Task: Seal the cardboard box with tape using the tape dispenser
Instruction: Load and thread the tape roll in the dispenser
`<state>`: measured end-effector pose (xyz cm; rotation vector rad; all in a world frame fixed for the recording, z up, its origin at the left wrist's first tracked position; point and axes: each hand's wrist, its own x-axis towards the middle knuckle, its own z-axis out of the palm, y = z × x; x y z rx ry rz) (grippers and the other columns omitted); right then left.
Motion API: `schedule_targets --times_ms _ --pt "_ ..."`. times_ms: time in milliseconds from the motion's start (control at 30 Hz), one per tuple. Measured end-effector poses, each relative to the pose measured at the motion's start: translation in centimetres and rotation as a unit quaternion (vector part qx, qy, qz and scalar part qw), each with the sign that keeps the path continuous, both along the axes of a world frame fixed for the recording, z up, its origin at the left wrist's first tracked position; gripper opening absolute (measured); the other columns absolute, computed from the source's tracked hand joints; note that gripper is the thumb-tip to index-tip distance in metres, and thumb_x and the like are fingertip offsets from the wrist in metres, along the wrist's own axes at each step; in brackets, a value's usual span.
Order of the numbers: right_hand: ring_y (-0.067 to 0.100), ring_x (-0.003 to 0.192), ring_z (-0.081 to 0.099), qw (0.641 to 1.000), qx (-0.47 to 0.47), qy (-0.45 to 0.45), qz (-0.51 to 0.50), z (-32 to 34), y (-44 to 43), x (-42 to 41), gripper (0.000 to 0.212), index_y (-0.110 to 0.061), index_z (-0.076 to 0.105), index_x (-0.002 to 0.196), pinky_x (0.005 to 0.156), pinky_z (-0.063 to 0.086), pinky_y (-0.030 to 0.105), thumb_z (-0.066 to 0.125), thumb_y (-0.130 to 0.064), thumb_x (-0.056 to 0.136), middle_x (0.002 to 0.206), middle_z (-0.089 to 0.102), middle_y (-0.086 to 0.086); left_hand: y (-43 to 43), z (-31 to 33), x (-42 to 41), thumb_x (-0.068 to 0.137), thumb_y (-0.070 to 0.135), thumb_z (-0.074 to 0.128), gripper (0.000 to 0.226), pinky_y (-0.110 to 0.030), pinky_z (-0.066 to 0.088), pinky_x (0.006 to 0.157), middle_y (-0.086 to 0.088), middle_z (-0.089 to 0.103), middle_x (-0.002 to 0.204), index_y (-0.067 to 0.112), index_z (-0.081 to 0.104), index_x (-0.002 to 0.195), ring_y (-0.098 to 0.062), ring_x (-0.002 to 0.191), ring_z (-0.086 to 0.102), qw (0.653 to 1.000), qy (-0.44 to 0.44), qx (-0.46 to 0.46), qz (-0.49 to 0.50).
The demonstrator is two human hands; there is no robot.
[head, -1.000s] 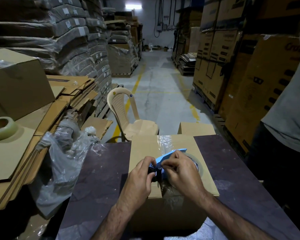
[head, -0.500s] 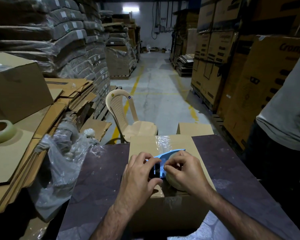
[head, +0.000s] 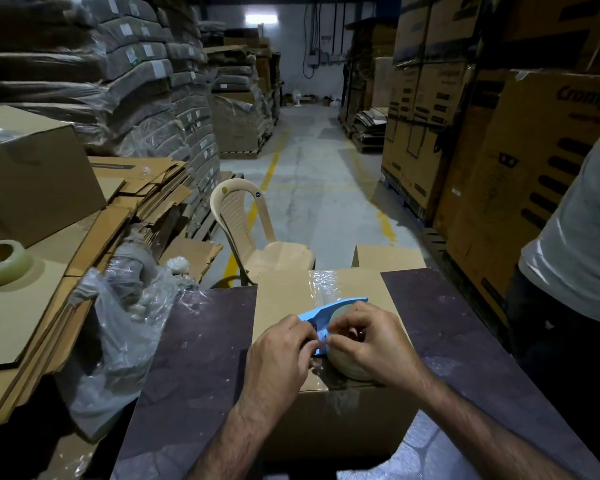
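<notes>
A closed cardboard box [head: 284, 299] stands on the dark table [head: 201, 341], with a strip of clear tape [head: 323, 282] running along its top seam. A blue tape dispenser [head: 321, 311] with a roll of clear tape lies on the box top near its front edge. My left hand [head: 281, 355] grips the dispenser's near end with curled fingers. My right hand [head: 368, 344] curls over the roll and pinches at the tape beside the blue frame. The dispenser's cutting end is hidden by my fingers.
A spare tape roll [head: 0, 263] lies on flattened cardboard at the left, next to a crumpled plastic bag [head: 118, 337]. A beige plastic chair [head: 257, 237] stands beyond the table. Another person in a grey shirt [head: 575, 244] stands close at the right. Stacked cartons line the aisle.
The dispenser has tipped up, its roll now under my right hand at the box's front edge. My left hand slid over the dispenser's near end. The view shifted slightly.
</notes>
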<state>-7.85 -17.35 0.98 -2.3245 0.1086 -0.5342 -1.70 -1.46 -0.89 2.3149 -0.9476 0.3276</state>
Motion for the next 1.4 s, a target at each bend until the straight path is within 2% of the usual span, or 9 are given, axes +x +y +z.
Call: schedule_targets --times_ms 133,267,533,733,833,1000,1100,1233,1400 --pt "0.001 0.094 0.055 0.988 -0.136 0.044 0.062 0.2 -1.5 -1.1 0.037 -0.027 0.065 0.102 0.083 0.047 0.021 0.066 -0.051 0.074 0.102 0.062 -0.015 0.2 -0.2 0.0 0.088 0.031 0.064 0.007 -0.015 0.046 0.065 0.013 0.057 0.086 0.025 0.062 0.085 -0.002 0.075 0.053 1.0 0.018 -0.005 0.011" --pt "0.009 0.098 0.057 0.967 -0.234 0.069 0.069 -0.5 -2.3 -1.6 0.047 -0.024 0.058 0.107 0.097 0.04 0.031 0.056 -0.059 0.076 0.107 0.064 -0.01 0.0 -0.4 -0.2 0.087 0.028 0.065 0.007 -0.013 0.042 0.062 0.012 0.058 0.085 0.025 0.061 0.083 -0.003 0.074 0.053 0.999 0.025 -0.015 0.017" --pt "0.02 0.089 0.062 0.947 -0.299 0.067 0.092 -1.6 -3.1 -2.0 0.043 -0.016 0.064 0.109 0.09 0.049 0.038 0.046 -0.048 0.087 0.095 0.067 0.0 0.5 -1.3 -0.5 0.083 0.014 0.067 0.014 -0.023 0.046 0.062 0.01 0.055 0.078 0.019 0.058 0.075 -0.006 0.07 0.053 0.997 0.045 -0.054 0.019" --pt "0.018 0.094 0.057 0.948 -0.294 0.072 0.103 -1.2 -3.7 -2.3 0.039 -0.019 0.06 0.113 0.088 0.049 0.033 0.048 -0.046 0.087 0.103 0.065 -0.002 1.5 -1.2 0.3 0.084 0.012 0.068 0.015 -0.01 0.038 0.056 0.014 0.051 0.073 0.019 0.059 0.074 -0.001 0.07 0.052 0.995 0.061 -0.072 0.044" --pt "0.015 0.098 0.056 0.957 -0.268 0.069 0.089 -0.8 -3.7 -2.9 0.038 -0.024 0.048 0.119 0.086 0.051 0.034 0.054 -0.043 0.086 0.108 0.064 -0.003 1.7 -1.1 0.3 0.084 0.012 0.069 0.019 -0.014 0.039 0.056 0.014 0.05 0.073 0.02 0.056 0.073 -0.004 0.069 0.052 0.995 0.051 -0.079 0.019" --pt "0.018 0.095 0.058 0.943 -0.315 0.074 0.07 -0.3 -2.1 -2.3 0.068 -0.033 0.021 0.141 0.083 0.046 0.028 0.053 -0.036 0.081 0.118 0.056 0.001 1.8 -1.3 -0.1 0.087 0.017 0.065 0.014 -0.026 0.05 0.058 0.015 0.052 0.08 0.022 0.055 0.079 -0.004 0.074 0.054 0.996 0.033 -0.078 -0.021" --pt "0.016 0.081 0.057 0.938 -0.344 0.038 0.026 -0.3 -1.1 -1.0 0.054 -0.034 0.039 0.136 0.069 0.049 0.027 0.049 -0.045 0.084 0.108 0.052 0.001 1.7 -0.9 0.0 0.088 0.021 0.064 0.009 -0.027 0.052 0.059 0.015 0.054 0.084 0.024 0.057 0.083 -0.003 0.075 0.056 0.997 0.016 -0.071 -0.04" --pt "0.018 0.098 0.051 0.936 -0.348 0.047 0.032 -0.5 -0.7 0.6 0.04 -0.035 0.056 0.121 0.081 0.047 0.038 0.057 -0.049 0.084 0.122 0.046 0.001 1.6 -0.6 -0.4 0.087 0.025 0.063 0.005 -0.028 0.054 0.062 0.015 0.055 0.088 0.026 0.058 0.088 -0.003 0.076 0.057 0.996 0.015 -0.067 -0.059" --pt "0.009 0.092 0.041 0.938 -0.332 0.032 0.093 -0.3 -0.6 1.0 0.02 -0.036 0.066 0.103 0.07 0.034 0.025 0.059 -0.043 0.085 0.117 0.048 -0.005 1.7 -0.9 -0.3 0.09 0.026 0.061 0.002 -0.027 0.054 0.064 0.014 0.057 0.089 0.026 0.059 0.09 -0.003 0.078 0.057 0.996 0.02 -0.072 -0.049"
